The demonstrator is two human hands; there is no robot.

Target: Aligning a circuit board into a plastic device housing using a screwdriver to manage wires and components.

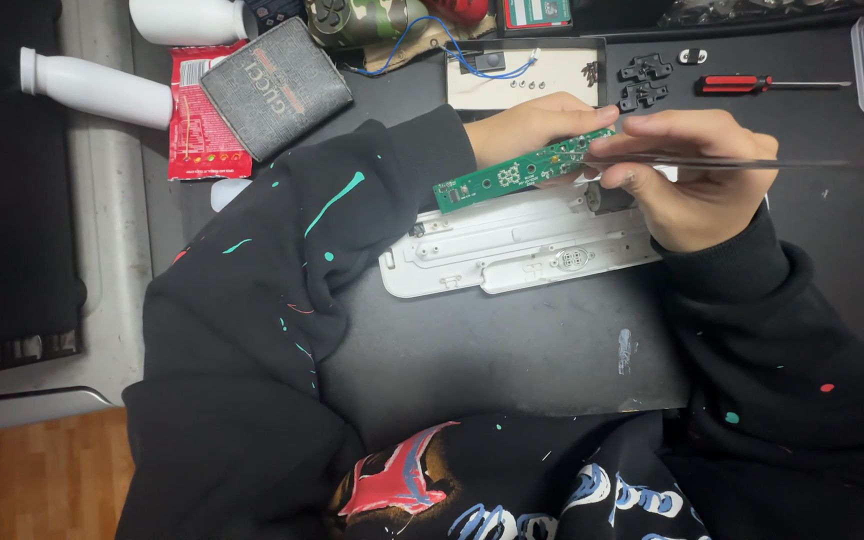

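My left hand (532, 125) holds a long green circuit board (512, 172) by its right end, tilted above the work mat. My right hand (697, 180) grips a thin dark rod-like tool (772, 163) that runs off to the right; its near tip meets the board's right end. Under both hands lies a long white plastic housing (512, 245), open side up. Both sleeves are black with paint flecks.
A red-handled screwdriver (767, 85), small black parts (644, 82) and a white panel with blue wires (512, 75) lie at the back. A white bottle (97, 88), a red packet (202, 130) and a grey wallet (274, 88) sit at the left.
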